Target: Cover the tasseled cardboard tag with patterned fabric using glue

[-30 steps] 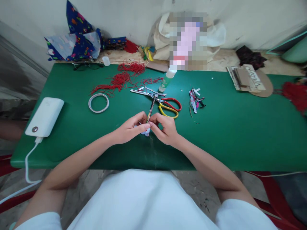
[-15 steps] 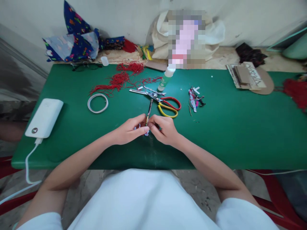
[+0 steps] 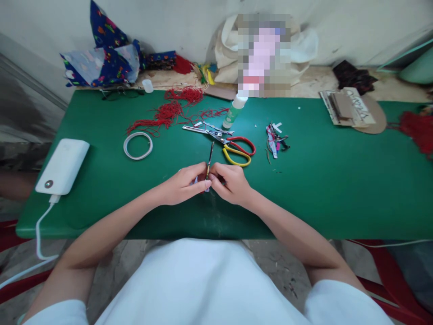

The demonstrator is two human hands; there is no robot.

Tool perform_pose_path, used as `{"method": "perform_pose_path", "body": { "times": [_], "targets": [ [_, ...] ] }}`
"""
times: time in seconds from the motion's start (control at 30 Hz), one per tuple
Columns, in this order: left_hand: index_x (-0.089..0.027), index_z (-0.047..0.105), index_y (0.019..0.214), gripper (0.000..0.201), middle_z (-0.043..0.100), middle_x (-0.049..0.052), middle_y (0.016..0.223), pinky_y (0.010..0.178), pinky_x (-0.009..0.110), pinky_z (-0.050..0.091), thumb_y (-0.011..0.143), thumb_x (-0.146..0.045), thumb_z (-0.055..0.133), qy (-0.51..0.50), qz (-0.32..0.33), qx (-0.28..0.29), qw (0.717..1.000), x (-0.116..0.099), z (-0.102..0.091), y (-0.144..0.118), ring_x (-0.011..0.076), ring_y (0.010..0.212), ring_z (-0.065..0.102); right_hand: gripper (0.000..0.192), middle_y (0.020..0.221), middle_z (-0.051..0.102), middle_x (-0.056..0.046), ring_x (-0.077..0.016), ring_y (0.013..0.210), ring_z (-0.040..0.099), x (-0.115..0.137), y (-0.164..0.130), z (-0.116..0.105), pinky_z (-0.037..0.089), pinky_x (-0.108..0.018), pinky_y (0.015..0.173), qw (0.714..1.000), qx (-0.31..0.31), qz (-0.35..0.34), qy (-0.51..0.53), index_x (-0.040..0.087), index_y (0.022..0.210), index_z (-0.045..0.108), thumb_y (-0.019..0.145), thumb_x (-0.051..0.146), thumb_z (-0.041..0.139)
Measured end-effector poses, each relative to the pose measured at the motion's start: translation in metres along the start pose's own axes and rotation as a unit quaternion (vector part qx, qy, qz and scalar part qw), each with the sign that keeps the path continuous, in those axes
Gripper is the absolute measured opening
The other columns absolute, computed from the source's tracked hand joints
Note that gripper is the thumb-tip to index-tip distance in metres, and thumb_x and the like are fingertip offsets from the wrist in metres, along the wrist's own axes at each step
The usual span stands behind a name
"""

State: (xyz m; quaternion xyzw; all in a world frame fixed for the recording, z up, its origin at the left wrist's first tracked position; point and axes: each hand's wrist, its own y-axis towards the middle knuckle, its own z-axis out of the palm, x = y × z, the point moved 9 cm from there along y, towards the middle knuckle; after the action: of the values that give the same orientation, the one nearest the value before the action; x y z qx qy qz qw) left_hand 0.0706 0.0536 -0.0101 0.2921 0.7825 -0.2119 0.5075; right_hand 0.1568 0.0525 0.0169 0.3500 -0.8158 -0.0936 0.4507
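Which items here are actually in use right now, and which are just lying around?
In use: thin strip, pinched between left hand and right hand.

Lying about: scissors, glue bottle, red threads, white ring, power bank, scraps.

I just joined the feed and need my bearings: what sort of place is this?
Probably a small craft or sewing workspace. On the green table lie scissors, a tangle of red thread and a glue bottle, with printed fabric piled at the wall.
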Motion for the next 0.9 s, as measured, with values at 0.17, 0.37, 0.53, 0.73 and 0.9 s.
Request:
{"method": "perform_pose_path", "body": {
  "times": [0.17,0.37,0.53,0.73,0.9],
  "targets": [
    [-0.017,0.052,0.092,0.025,0.055,0.000,0.082,0.069,0.026,0.039,0.096,-0.040,0.044,0.015,0.006,-0.004,1.000,-0.0003,-0.0008,-0.0004,0.0125,0.074,0.049,0.015,0.057,0.042,0.007,-0.0066,0.048,0.035,-0.0024,-0.0001,0.0017,0.029,-0.021,0.050,1.000,0.010,0.007,0.002,0.021,0.074,0.042,0.086,0.014,0.046],
    [-0.017,0.051,0.089,0.025,0.057,0.002,0.085,0.072,0.028,0.040,0.096,-0.041,0.045,0.005,0.005,-0.005,1.000,0.0009,-0.0007,-0.0007,0.0142,0.077,0.050,0.016,0.057,0.043,0.007,-0.0057,0.048,0.034,-0.0031,-0.0003,0.0020,0.028,-0.020,0.050,1.000,0.009,0.007,0.009,0.020,0.072,0.041,0.084,0.011,0.046],
    [-0.017,0.051,0.090,0.027,0.058,0.003,0.089,0.074,0.028,0.041,0.096,-0.043,0.044,0.004,0.007,-0.003,1.000,0.0016,-0.0005,-0.0011,0.0153,0.080,0.051,0.016,0.057,0.043,0.007,-0.0055,0.048,0.035,-0.0036,0.0000,0.0018,0.028,-0.020,0.050,1.000,0.010,0.009,0.018,0.020,0.072,0.042,0.085,0.011,0.046],
    [-0.017,0.051,0.090,0.027,0.059,0.003,0.090,0.076,0.029,0.041,0.096,-0.043,0.044,0.000,0.016,-0.004,1.000,0.0008,-0.0003,-0.0001,0.0159,0.081,0.052,0.016,0.059,0.050,0.005,-0.0060,0.050,0.040,-0.0059,0.0001,0.0033,0.031,-0.020,0.052,0.999,0.018,0.021,0.033,0.020,0.073,0.045,0.087,0.012,0.046],
    [-0.018,0.049,0.089,0.026,0.058,0.002,0.085,0.078,0.030,0.041,0.096,-0.043,0.045,-0.008,0.011,-0.003,1.000,0.0011,-0.0009,-0.0006,0.0169,0.084,0.052,0.017,0.061,0.053,0.005,-0.0064,0.051,0.043,-0.0088,0.0006,0.0041,0.033,-0.020,0.054,0.998,0.028,0.033,0.049,0.019,0.074,0.047,0.089,0.013,0.045]
  ]
}}
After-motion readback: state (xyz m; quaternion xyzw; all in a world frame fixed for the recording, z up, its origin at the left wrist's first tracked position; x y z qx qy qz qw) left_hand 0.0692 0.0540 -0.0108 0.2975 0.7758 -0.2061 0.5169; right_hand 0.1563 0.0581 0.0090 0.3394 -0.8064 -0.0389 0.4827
